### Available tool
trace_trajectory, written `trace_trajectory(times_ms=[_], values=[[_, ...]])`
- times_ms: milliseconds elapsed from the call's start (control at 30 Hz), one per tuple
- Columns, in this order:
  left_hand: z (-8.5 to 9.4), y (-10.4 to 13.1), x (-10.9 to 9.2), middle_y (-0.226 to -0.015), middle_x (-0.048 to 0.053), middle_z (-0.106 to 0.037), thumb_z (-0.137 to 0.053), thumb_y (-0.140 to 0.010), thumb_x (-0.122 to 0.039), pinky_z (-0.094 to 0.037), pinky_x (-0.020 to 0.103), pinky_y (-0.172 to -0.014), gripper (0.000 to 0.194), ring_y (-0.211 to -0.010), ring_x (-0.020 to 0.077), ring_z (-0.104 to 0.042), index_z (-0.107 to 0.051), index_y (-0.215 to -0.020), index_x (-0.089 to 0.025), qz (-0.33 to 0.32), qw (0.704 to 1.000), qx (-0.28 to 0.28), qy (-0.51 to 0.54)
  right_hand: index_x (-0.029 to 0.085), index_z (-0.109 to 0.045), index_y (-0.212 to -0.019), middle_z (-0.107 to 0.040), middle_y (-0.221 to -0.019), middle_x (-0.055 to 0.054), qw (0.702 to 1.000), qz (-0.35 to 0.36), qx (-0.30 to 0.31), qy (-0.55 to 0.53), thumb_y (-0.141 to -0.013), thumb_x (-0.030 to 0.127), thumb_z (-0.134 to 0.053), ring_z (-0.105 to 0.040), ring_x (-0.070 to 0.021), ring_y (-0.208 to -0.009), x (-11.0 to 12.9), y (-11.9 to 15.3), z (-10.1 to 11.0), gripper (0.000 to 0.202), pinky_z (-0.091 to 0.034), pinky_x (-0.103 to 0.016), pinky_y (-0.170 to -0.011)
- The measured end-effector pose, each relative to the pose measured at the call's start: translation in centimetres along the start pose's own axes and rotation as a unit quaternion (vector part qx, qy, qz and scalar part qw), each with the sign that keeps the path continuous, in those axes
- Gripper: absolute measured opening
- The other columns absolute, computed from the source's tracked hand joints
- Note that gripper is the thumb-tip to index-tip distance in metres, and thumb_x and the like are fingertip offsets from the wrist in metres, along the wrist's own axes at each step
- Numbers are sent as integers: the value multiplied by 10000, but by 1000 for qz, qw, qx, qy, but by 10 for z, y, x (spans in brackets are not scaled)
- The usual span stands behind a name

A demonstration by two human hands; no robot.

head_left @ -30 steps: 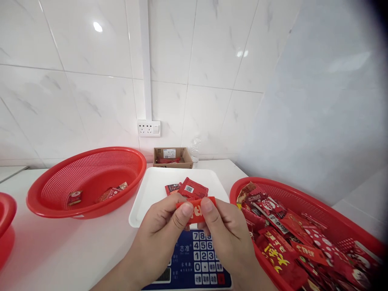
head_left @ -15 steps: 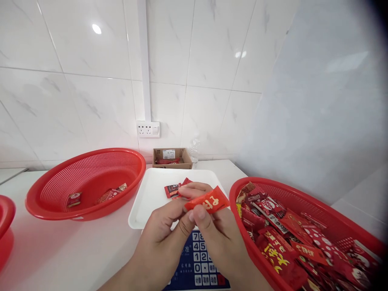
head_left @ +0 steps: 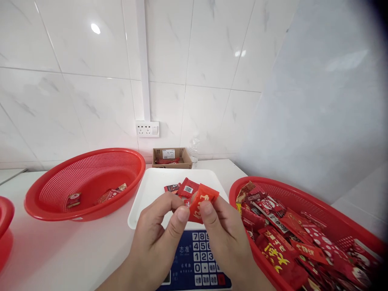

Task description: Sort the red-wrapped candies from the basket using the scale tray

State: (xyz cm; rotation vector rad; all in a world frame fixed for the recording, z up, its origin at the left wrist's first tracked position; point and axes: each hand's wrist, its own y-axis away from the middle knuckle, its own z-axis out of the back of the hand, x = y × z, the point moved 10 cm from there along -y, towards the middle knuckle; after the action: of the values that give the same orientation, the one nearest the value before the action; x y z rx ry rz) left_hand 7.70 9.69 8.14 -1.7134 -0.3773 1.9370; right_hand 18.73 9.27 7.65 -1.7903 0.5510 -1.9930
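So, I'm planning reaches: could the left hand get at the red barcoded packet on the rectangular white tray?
Probably yes: the packet lies beyond the left hand, its barcoded side mostly uncovered.

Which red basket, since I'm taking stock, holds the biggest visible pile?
The right basket, piled with packets; the left basket shows only a few, and the cut-off basket hides its inside.

One left hand (head_left: 157,234) and one right hand (head_left: 227,234). Held packet (head_left: 204,198): one. Red baskets (head_left: 91,159): three, two left, one right. Scale (head_left: 182,258), cardboard box (head_left: 172,165), bottle (head_left: 194,149), socket plate (head_left: 147,129): one each. Loose packets (head_left: 188,186) on the tray (head_left: 148,194): at least three; in the right basket, too many overlapping to count.
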Motion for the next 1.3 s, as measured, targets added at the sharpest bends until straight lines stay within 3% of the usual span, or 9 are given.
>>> trace_trajectory(times_ms=[233, 400, 567, 700, 900, 1067, 1300], values=[[-8, 1, 4, -605, -33, -465, -470, -893, -436, -379, 207, -532, 362, -573, 104, -437, -434, -629, -191, 6, 999, 34, -27, 196, -470, -738, -494, -694, 13, 997, 45, 34, 48, -942, 356, -416, -454, -117, -617, 10, 3, -9, 265, -419, -237, -587], [-11, 0, 5, -580, -37, -436, -497, -880, -441, -371, 209, -520, 379, -556, 102, -409, -400, -609, -196, 19, 999, 46, 6, 192, -481, -721, -480, -671, 9, 998, 18, 43, 34, -930, 407, -434, -425, -123, -609, 5, 0, -9, 303, -391, -243, -564], [-4, 0, 0, -608, -29, -478, -491, -901, -351, -367, 206, -514, 348, -556, 100, -418, -400, -603, -195, -8, 1000, 8, -6, 206, -492, -774, -503, -692, 2, 998, -8, 65, -11, -959, 424, -359, -451, -132, -626, 1, -1, -14, 314, -397, -248, -573], [4, 2, 2, -632, -27, -521, -496, -904, -338, -373, 199, -521, 333, -572, 101, -440, -434, -611, -193, -14, 999, -32, -20, 212, -450, -780, -494, -709, 8, 999, 0, 49, 20, -966, 368, -357, -442, -129, -625, 3, -1, -13, 260, -396, -255, -584], [-6, 0, 14, -666, -11, -554, -496, -889, -418, -440, 230, -616, 317, -651, 132, -502, -518, -675, -185, 58, 997, 29, 37, 212, -389, -720, -450, -668, 14, 994, 47, 54, 81, -956, 305, -364, -428, -124, -594, 15, 2, -13, 255, -366, -261, -547], [-18, -1, 10, -838, 12, -643, -450, -917, -410, -459, 249, -739, 280, -799, 160, -560, -620, -853, -197, 55, 992, 92, 67, 210, -391, -705, -462, -663, 9, 991, 67, 59, 99, -952, 280, -363, -440, -121, -595, 22, 3, -13, 258, -374, -258, -551], [-15, -1, 9, -673, -11, -561, -546, -851, -466, -416, 222, -583, 326, -630, 128, -486, -599, -725, -170, 35, 995, 85, 46, 205, -409, -682, -459, -622, 29, 995, 36, 71, 68, -947, 321, -393, -408, -103, -547, 18, 2, -16, 289, -354, -228, -497]])
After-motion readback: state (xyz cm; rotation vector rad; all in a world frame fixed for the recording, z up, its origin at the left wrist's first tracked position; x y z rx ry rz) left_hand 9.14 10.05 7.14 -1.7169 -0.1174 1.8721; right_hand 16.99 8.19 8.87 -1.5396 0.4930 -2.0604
